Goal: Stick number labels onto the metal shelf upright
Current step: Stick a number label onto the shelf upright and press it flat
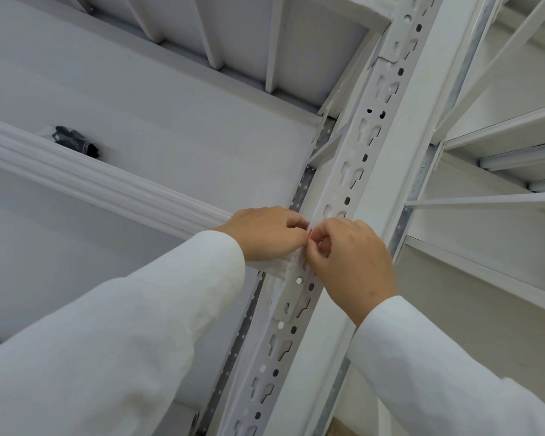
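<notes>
The white perforated metal shelf upright [351, 180] crosses the view on a slant from lower left to upper right, its face punched with rows of round holes and keyhole slots. Both hands meet on it just below mid-frame. The left hand [265, 236] has its fingers curled and pinched on a small label [310, 234], of which only a thin red edge is visible between the fingertips; no number or other writing can be read on it. The right hand [346, 262] is likewise curled, its thumb and forefinger pinching at the same label from the opposite side, directly over the upright's face. Whether the label is already touching the metal cannot be told. A crumpled white strip [288, 265] lies under the left hand against the upright. Both arms wear white sleeves [132, 341]. A white shelf beam [92, 174] runs leftward from the upright, and a dark, wrapped object [74, 141] rests on the shelf above it. No brand marking is legible anywhere.
</notes>
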